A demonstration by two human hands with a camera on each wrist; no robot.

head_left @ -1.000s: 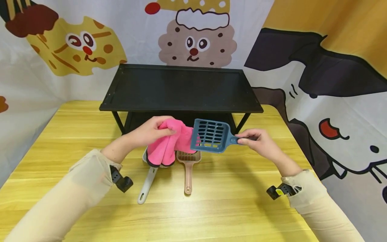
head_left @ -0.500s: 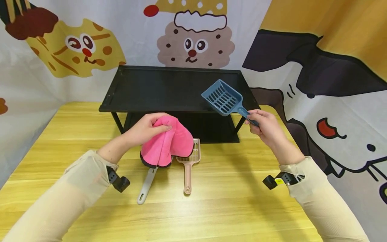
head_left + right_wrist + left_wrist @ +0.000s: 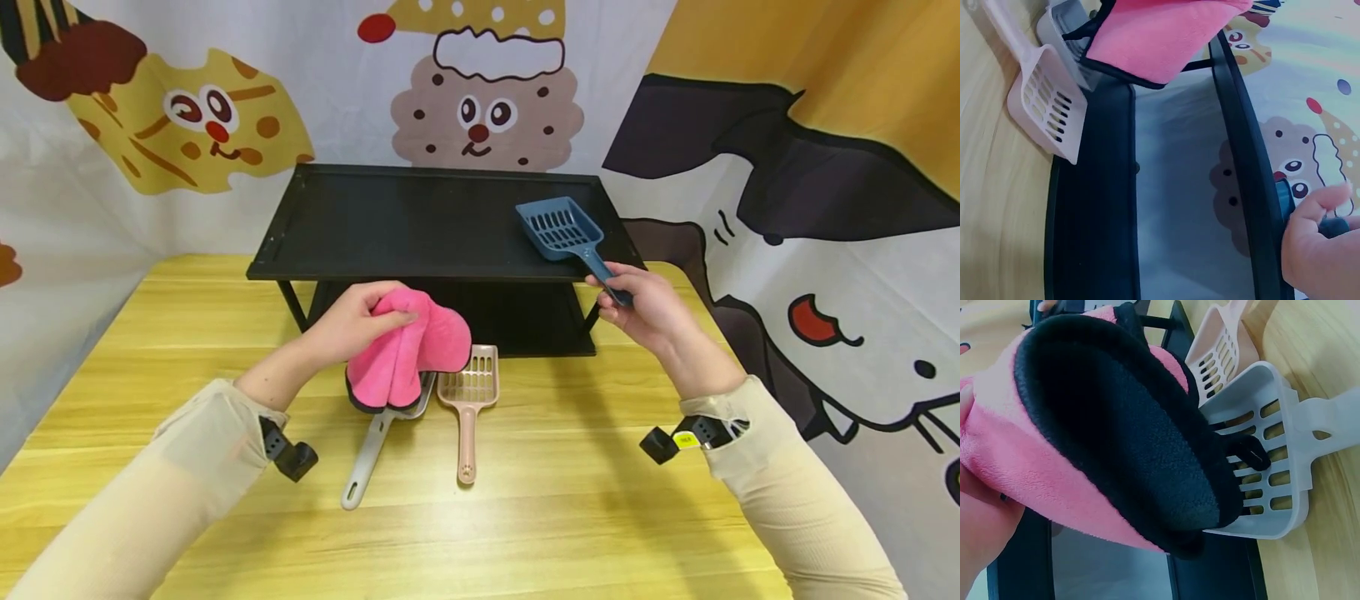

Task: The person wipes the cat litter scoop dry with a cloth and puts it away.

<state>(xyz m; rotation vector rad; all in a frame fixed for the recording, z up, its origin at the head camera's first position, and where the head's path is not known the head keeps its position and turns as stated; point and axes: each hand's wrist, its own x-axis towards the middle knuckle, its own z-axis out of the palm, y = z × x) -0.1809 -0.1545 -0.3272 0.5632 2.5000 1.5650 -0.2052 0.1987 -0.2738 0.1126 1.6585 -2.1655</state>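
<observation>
My left hand (image 3: 352,321) pinches a bunched pink cloth (image 3: 393,358) with black edging; the left wrist view shows its dark inner side (image 3: 1129,431) and a small black loop (image 3: 1250,452). The cloth hangs over the head of a grey litter scoop (image 3: 366,462), hiding much of it from the head camera. Right of that, a pinkish-beige litter scoop (image 3: 467,433) lies on the table with its slotted head toward the shelf. With my right hand (image 3: 652,308) I grip a blue litter scoop (image 3: 558,229) by its handle, its head over the right end of the black shelf's top.
A two-tier black shelf (image 3: 420,225) stands at the back of the wooden table (image 3: 525,525). Its lower tier (image 3: 525,321) shows behind the cloth. Cartoon-printed curtains (image 3: 345,100) hang behind and on both sides.
The blue scoop has moved up and right, away from the cloth, to over the shelf top, and tilted flatter. The cloth has shifted slightly left, uncovering the beige scoop's head.
</observation>
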